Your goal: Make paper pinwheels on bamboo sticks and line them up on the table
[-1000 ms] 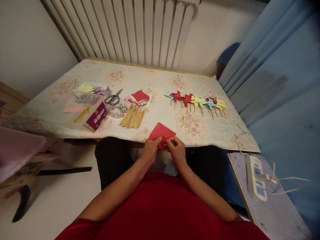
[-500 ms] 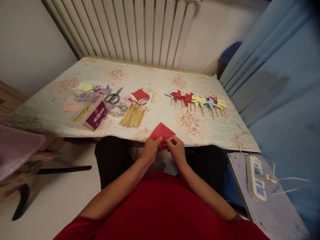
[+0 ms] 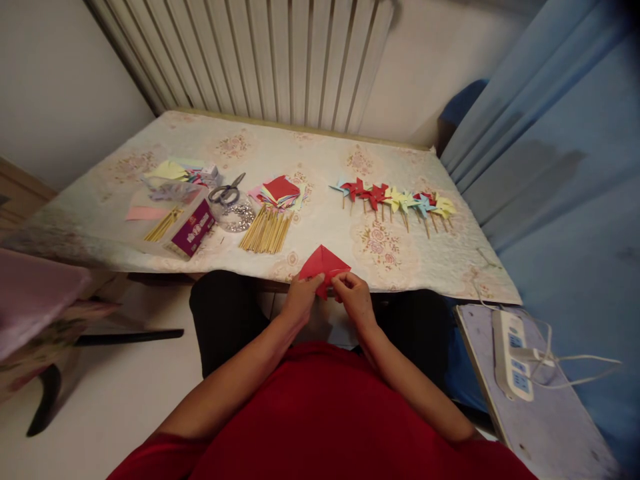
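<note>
A red paper square (image 3: 324, 261), creased and with a corner pointing away from me, is held just over the table's front edge. My left hand (image 3: 301, 297) is closed on its lower left side, thumb on top. On its lower right part, my right hand (image 3: 353, 295) pinches the paper between thumb and fingertips. Beyond my hands lie a bundle of thin wooden sticks (image 3: 267, 231) and a stack of coloured paper squares (image 3: 281, 192). Several finished paper pinwheels (image 3: 376, 196) on sticks lie in a row to the right.
Left on the flowered table (image 3: 320, 157) are a plastic box with a purple label (image 3: 196, 230), scissors (image 3: 227, 193) and a round tub of small metallic pieces (image 3: 237, 218). A power strip (image 3: 515, 357) with cords sits on a side board at right.
Both hands stay almost in the same place with the red paper square between them. The view has tilted very slightly; nothing on the table has moved.
</note>
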